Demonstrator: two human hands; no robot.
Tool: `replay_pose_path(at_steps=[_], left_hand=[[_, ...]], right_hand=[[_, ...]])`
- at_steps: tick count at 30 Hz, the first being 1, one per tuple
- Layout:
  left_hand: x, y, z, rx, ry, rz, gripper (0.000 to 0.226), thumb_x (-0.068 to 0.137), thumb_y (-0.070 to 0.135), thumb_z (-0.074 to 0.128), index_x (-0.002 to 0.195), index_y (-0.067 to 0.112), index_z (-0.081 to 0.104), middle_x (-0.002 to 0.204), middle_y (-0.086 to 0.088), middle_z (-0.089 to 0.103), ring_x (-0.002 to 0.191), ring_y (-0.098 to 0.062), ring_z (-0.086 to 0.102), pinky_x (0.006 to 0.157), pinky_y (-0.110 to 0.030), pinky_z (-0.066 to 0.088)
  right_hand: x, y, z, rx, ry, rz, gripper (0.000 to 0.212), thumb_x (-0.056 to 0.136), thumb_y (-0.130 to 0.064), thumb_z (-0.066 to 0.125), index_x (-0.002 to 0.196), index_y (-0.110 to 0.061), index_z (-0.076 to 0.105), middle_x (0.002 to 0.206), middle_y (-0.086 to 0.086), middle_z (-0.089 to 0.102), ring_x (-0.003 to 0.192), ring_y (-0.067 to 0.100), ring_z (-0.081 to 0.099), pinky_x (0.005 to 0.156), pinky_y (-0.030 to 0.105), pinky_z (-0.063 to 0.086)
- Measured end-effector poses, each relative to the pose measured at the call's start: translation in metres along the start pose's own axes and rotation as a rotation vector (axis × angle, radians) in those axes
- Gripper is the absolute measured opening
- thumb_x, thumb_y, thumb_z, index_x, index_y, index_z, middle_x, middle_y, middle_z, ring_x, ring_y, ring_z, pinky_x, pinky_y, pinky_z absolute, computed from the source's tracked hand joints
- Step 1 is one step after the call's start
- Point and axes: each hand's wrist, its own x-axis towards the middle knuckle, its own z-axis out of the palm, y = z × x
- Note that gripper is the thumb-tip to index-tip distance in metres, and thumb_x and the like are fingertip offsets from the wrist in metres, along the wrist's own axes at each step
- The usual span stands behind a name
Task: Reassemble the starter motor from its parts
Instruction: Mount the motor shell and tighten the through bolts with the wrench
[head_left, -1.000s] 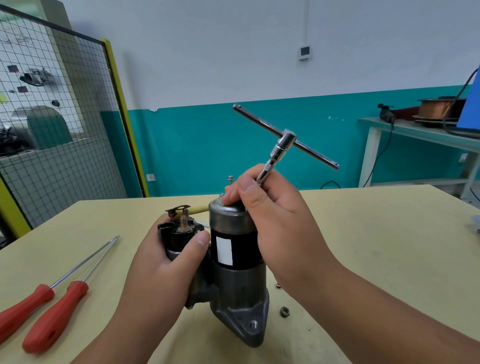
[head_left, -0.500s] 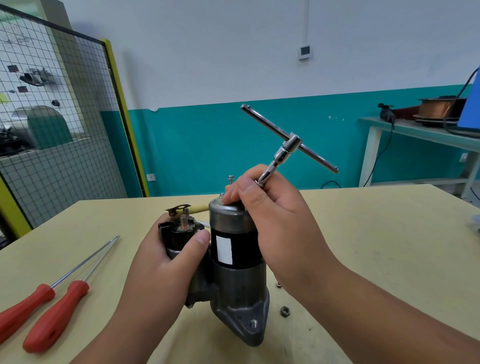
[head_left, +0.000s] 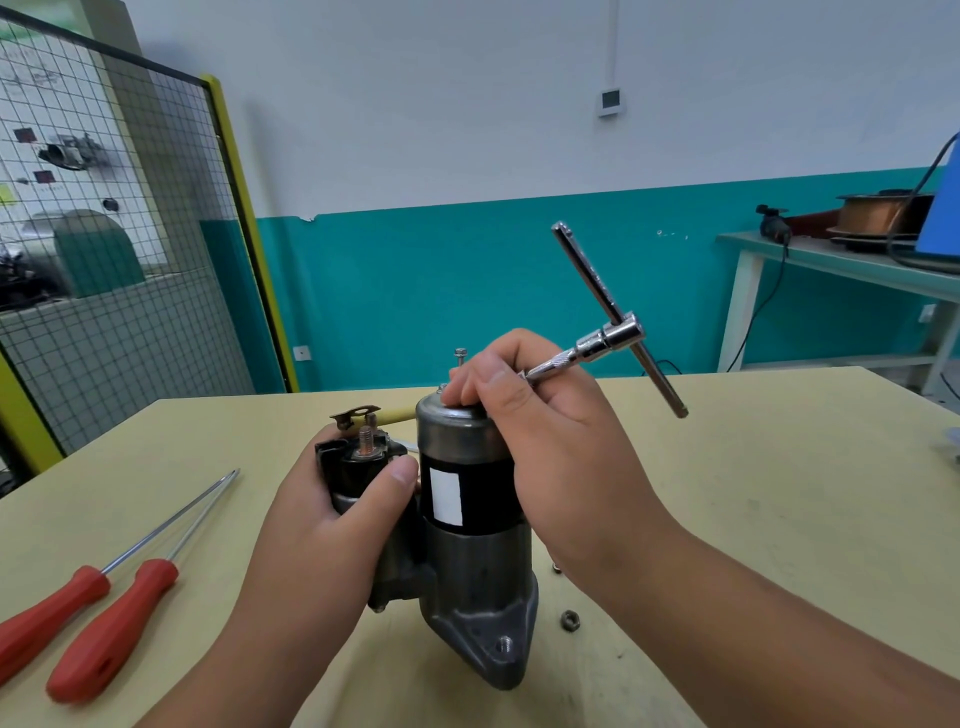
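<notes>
The starter motor (head_left: 470, 519) was stood upright on its nose housing, mid-table (head_left: 753, 493), presumably so that the end cap (head_left: 452, 415) faced up for fastening. It was steadied by the left hand (head_left: 332, 525), fingers and thumb clamped round the solenoid (head_left: 358, 462). The T-handle wrench (head_left: 618, 332) was gripped at its shank by the curled fingers of the right hand (head_left: 550, 441), fingertips resting on the cap beside a raised bolt (head_left: 460, 355), probably for seating it. A loose nut (head_left: 570, 619) was seen lying near the base.

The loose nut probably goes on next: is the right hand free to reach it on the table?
Likely not yet: the right hand grips the T-handle wrench. The nut lies uncovered beside the starter motor.
</notes>
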Motion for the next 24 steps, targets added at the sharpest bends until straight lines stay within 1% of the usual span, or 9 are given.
replay_pose_path(at_steps=[4, 6, 9, 13, 16, 18, 21, 24], left_hand=[[-0.0004, -0.0002, 0.0001, 0.002, 0.002, 0.011, 0.044, 0.063, 0.072, 0.066, 0.101, 0.052, 0.070, 0.088, 0.013, 0.077, 0.084, -0.029, 0.077, 0.053, -0.036, 0.051], [-0.0001, -0.0008, -0.0001, 0.004, -0.001, 0.007, 0.044, 0.062, 0.073, 0.065, 0.101, 0.053, 0.070, 0.089, 0.013, 0.077, 0.086, -0.029, 0.077, 0.055, -0.038, 0.052], [-0.0002, -0.0012, 0.0000, -0.003, -0.006, 0.013, 0.046, 0.064, 0.072, 0.066, 0.103, 0.048, 0.070, 0.088, 0.010, 0.077, 0.085, -0.032, 0.076, 0.056, -0.038, 0.051], [-0.0006, -0.0001, 0.0001, -0.004, -0.003, 0.006, 0.043, 0.065, 0.071, 0.067, 0.101, 0.049, 0.071, 0.088, 0.009, 0.077, 0.082, -0.031, 0.077, 0.049, -0.036, 0.050], [-0.0007, 0.0002, -0.0004, -0.003, -0.003, 0.002, 0.042, 0.065, 0.072, 0.067, 0.100, 0.049, 0.070, 0.088, 0.009, 0.077, 0.080, -0.030, 0.077, 0.049, -0.037, 0.050], [-0.0014, 0.0009, -0.0003, -0.013, -0.005, 0.002, 0.043, 0.065, 0.070, 0.068, 0.100, 0.046, 0.071, 0.084, 0.006, 0.076, 0.072, -0.028, 0.076, 0.042, -0.038, 0.049], [-0.0024, 0.0018, -0.0004, -0.019, -0.011, -0.006, 0.042, 0.065, 0.069, 0.069, 0.099, 0.044, 0.072, 0.082, 0.002, 0.076, 0.062, -0.028, 0.075, 0.040, -0.038, 0.049], [-0.0020, 0.0015, -0.0007, -0.017, -0.007, -0.011, 0.042, 0.064, 0.070, 0.069, 0.097, 0.045, 0.072, 0.082, 0.003, 0.075, 0.064, -0.029, 0.074, 0.039, -0.038, 0.049]], right_hand=[[-0.0006, 0.0007, -0.0005, 0.005, -0.001, 0.006, 0.027, 0.101, -0.046, 0.047, 0.087, -0.030, 0.063, 0.089, -0.009, 0.071, 0.089, 0.009, 0.068, 0.080, 0.026, 0.057], [-0.0005, 0.0006, -0.0002, 0.010, -0.002, 0.005, 0.026, 0.101, -0.046, 0.047, 0.086, -0.031, 0.063, 0.089, -0.009, 0.071, 0.089, 0.009, 0.068, 0.079, 0.026, 0.058], [-0.0001, -0.0001, 0.0000, 0.019, -0.005, 0.004, 0.026, 0.100, -0.046, 0.048, 0.083, -0.034, 0.063, 0.088, -0.010, 0.071, 0.088, 0.008, 0.068, 0.080, 0.023, 0.057], [0.0001, -0.0009, -0.0002, -0.001, -0.002, 0.002, 0.024, 0.100, -0.045, 0.049, 0.084, -0.033, 0.063, 0.088, -0.010, 0.071, 0.088, 0.007, 0.068, 0.077, 0.019, 0.057], [0.0000, -0.0014, -0.0004, -0.014, 0.006, -0.001, 0.025, 0.101, -0.043, 0.049, 0.085, -0.029, 0.063, 0.088, -0.009, 0.071, 0.087, 0.009, 0.067, 0.076, 0.024, 0.056], [-0.0001, -0.0016, -0.0005, -0.012, 0.009, 0.002, 0.025, 0.101, -0.043, 0.049, 0.086, -0.028, 0.063, 0.089, -0.008, 0.072, 0.088, 0.011, 0.068, 0.079, 0.028, 0.056], [-0.0002, -0.0018, -0.0003, -0.025, 0.002, 0.006, 0.025, 0.101, -0.044, 0.048, 0.087, -0.029, 0.063, 0.090, -0.009, 0.072, 0.089, 0.009, 0.068, 0.080, 0.027, 0.057], [0.0002, -0.0014, -0.0002, -0.027, 0.004, 0.005, 0.025, 0.101, -0.044, 0.048, 0.087, -0.029, 0.063, 0.090, -0.009, 0.072, 0.090, 0.010, 0.068, 0.081, 0.028, 0.057]])
